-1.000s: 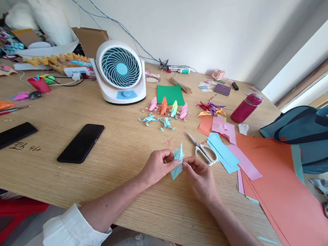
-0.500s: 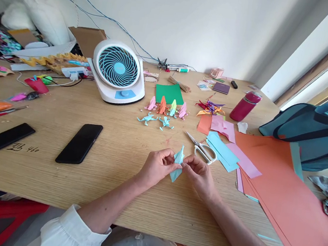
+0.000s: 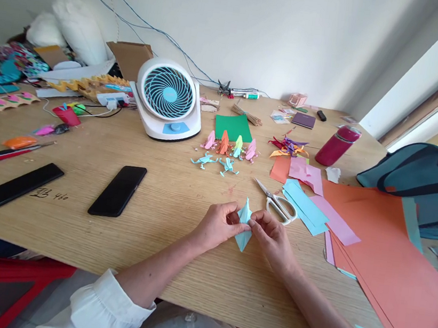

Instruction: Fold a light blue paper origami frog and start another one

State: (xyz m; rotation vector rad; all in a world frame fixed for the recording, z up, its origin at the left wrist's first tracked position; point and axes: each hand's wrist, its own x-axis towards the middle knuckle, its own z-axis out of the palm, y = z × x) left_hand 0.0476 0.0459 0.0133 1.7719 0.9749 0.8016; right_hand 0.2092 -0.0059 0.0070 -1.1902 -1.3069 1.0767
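A folded light-blue paper piece (image 3: pixel 242 239), pointed at top and bottom, is held between my two hands above the table. My left hand (image 3: pixel 217 224) pinches its left side, thumb across the front. On its right side, my right hand (image 3: pixel 274 237) pinches it between thumb and fingertips. White-handled scissors (image 3: pixel 282 209) lie just beyond my right hand. Farther back stand small folded paper figures: two light-blue ones (image 3: pixel 229 166), an orange one (image 3: pixel 224 142), a yellow-green one (image 3: pixel 238 146) and pink ones (image 3: pixel 251 150).
Light-blue strips (image 3: pixel 304 207), pink paper and large orange sheets (image 3: pixel 384 261) cover the right side. A dark red bottle (image 3: pixel 336 146) and teal bag (image 3: pixel 421 185) stand there. To the left are a phone (image 3: pixel 117 191), black bar (image 3: pixel 14 190) and white fan (image 3: pixel 169 98). Green paper (image 3: pixel 234 128) lies behind the figures.
The whole view has shifted slightly, so things sit farther right in the picture. Both hands keep their pinch on the light-blue paper, which shows its front a little wider now.
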